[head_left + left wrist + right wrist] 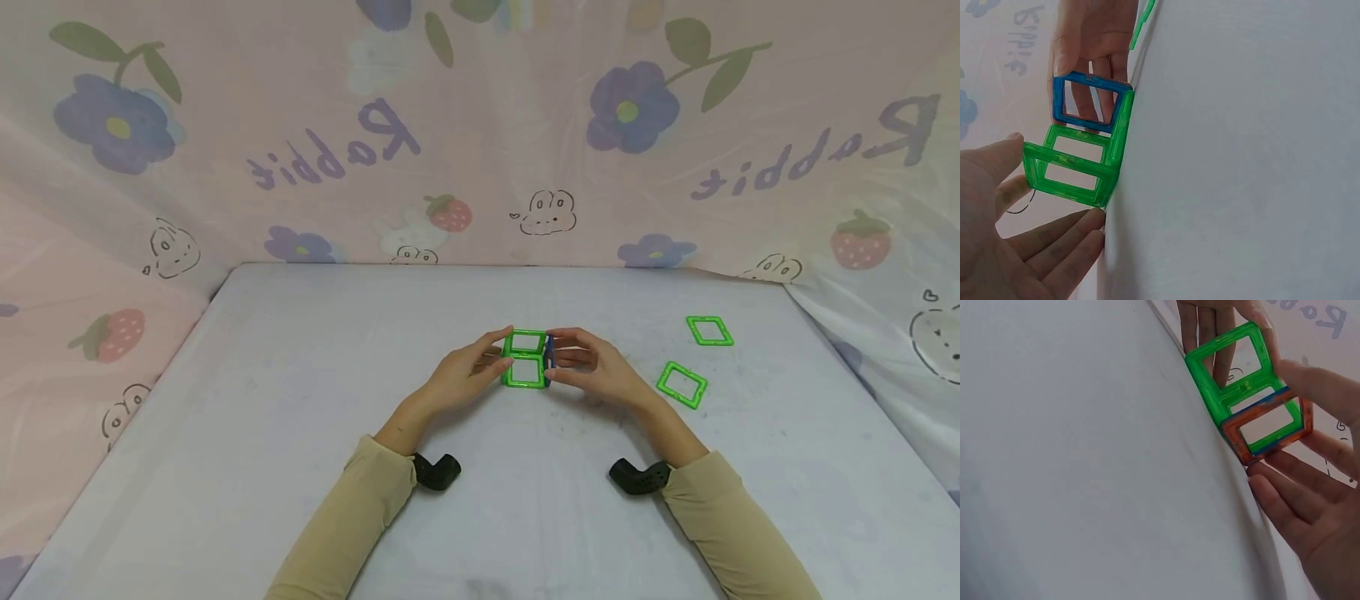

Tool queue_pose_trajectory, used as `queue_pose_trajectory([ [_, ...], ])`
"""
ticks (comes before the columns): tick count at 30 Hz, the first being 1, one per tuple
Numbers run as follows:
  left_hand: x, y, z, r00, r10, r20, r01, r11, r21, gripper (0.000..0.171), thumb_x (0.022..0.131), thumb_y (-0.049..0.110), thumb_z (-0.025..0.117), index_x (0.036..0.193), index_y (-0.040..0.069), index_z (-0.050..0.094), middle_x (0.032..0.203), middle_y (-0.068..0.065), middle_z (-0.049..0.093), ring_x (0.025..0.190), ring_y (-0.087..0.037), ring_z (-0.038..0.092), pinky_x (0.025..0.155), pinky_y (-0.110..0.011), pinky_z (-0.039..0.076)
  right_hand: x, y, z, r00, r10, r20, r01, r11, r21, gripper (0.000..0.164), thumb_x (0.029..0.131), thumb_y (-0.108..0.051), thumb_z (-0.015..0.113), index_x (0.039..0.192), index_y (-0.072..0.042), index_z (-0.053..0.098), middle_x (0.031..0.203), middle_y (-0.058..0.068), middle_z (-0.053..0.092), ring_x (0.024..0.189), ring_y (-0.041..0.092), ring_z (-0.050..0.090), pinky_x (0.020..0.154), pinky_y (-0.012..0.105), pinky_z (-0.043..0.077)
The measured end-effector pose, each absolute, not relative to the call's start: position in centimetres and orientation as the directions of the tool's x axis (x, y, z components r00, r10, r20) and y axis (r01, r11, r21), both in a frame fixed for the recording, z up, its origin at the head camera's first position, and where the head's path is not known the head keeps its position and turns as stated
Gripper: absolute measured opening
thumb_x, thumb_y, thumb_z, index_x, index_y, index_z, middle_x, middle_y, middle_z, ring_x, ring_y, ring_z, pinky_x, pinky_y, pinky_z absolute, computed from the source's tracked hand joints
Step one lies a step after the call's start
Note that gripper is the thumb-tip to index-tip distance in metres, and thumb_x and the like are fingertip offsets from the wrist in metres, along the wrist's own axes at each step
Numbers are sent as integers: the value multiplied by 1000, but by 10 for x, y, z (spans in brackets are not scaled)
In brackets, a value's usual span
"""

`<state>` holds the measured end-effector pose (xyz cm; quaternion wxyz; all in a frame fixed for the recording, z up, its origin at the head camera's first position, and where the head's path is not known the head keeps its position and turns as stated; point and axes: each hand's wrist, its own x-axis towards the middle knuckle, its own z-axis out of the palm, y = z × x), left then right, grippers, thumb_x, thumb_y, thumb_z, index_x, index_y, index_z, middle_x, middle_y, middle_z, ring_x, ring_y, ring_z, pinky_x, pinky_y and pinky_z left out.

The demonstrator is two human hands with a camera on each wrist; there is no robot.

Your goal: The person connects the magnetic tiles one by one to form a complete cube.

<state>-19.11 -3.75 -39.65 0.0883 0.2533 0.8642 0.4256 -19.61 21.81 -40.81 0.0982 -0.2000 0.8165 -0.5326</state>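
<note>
Cloth (480, 125) in pale pink, printed with purple flowers, hangs behind the smooth white table (525, 517). Over it we see two beige fabric sleeves (345, 517) angle inward. The left hand (465, 372) pinches one end of a boxy build of glossy, bright-green, hollow plastic frames (525, 354), thumb high, lower fingers stretched out; opposite, the right hand (602, 367) pinches a hollow plastic panel (1091, 80) on the build's other end the same way. That panel shows us blue in the left wrist view, orange-red in the right. We find the build near the table's middle. Two loose, four-sided green plastic frames (700, 395) lie flat by the right forearm (667, 421), apart from each other.
</note>
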Motion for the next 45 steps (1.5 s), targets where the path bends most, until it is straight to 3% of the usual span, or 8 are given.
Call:
queue_pose_trajectory([
  [12, -192, -38, -396, -861, 506, 49, 346, 513, 786, 51, 96, 36, 47, 144, 25, 32, 130, -12, 56, 116, -25, 58, 99, -37, 44, -195, 215, -407, -915, -401, 44, -192, 339, -921, 54, 81, -21, 72, 130, -11, 51, 128, 14, 56, 114, 30, 58, 89, 30, 50],
  [19, -192, -38, -396, -858, 510, 68, 352, 486, 800, 50, 96, 33, 50, 142, 24, 34, 130, -14, 55, 114, -27, 59, 96, -35, 47, -193, 215, -405, -903, -422, 77, -246, 361, -900, 63, 81, -21, 72, 137, -17, 44, 127, 13, 56, 115, 30, 57, 91, 39, 49],
  [25, -193, -38, -396, -851, 517, 87, 362, 458, 812, 51, 95, 30, 52, 142, 19, 35, 130, -15, 54, 112, -27, 60, 95, -33, 48, -195, 216, -405, -891, -437, 120, -310, 394, -865, 62, 81, -20, 72, 137, -14, 45, 123, 12, 59, 111, 28, 58, 91, 44, 48],
  [37, -193, -37, -394, -851, 516, 101, 363, 436, 823, 51, 94, 26, 54, 141, 15, 37, 130, -16, 54, 110, -28, 60, 94, -34, 48, -194, 215, -401, -893, -434, 119, -302, 382, -873, 63, 80, -17, 73, 136, -10, 45, 127, 15, 54, 106, 28, 60, 86, 31, 51],
  [45, -194, -37, -394, -856, 496, 149, 395, 440, 806, 48, 94, 26, 54, 138, 12, 41, 129, -12, 55, 123, -27, 50, 102, -39, 41, -196, 215, -400, -890, -438, 128, -304, 360, -882, 58, 82, -15, 71, 135, -13, 47, 132, 13, 51, 104, 28, 61, 84, 25, 51],
])
